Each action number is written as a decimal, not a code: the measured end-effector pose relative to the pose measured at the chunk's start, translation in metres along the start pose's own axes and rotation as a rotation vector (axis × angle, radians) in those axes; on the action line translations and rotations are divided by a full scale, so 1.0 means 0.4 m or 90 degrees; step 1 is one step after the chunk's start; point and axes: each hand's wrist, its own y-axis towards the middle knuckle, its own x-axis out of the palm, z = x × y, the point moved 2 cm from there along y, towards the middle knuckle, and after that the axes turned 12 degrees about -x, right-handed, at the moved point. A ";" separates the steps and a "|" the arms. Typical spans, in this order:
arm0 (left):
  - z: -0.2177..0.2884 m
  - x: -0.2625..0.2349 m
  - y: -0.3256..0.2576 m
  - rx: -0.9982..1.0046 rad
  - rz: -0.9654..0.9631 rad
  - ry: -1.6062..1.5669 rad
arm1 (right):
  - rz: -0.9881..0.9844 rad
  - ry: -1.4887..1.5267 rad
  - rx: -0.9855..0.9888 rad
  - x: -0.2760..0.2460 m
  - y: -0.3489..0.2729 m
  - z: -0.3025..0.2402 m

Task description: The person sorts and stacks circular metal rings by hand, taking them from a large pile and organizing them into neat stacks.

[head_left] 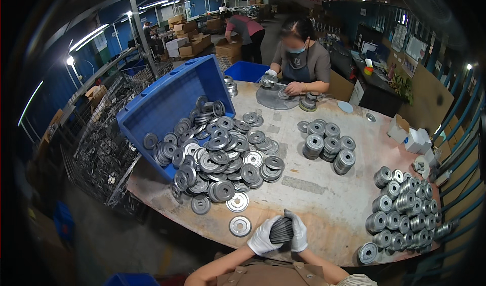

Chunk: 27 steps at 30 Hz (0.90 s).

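Observation:
Both my hands wear white gloves and meet at the near edge of the table. My left hand point(264, 238) and my right hand point(299, 232) are closed around a short stack of dark grey metal discs point(282, 231), holding it from both sides. Left of my hands a single ring-shaped disc point(240, 226) lies flat, with another bright disc point(237, 202) just beyond it. A large loose heap of grey metal discs point(218, 157) spills onto the table from a tipped blue crate point(152, 103).
Neat disc stacks point(331, 145) stand mid-table; many more stacks point(405, 210) fill the right end. Across the table a masked co-worker point(304, 58) handles discs on a round grey mat point(276, 97). Small white boxes point(414, 140) sit at the right edge. A wire cage of metal parts point(109, 149) stands left.

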 end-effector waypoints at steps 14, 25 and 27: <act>0.070 -0.040 0.037 0.126 0.012 0.120 | -0.035 -0.107 0.170 -0.052 0.046 0.001; 0.172 -0.049 0.059 0.515 -0.112 0.263 | -0.154 0.365 0.668 -0.111 0.025 -0.099; 0.174 -0.062 0.062 0.428 -0.012 0.293 | -0.078 0.416 0.630 -0.129 0.010 -0.080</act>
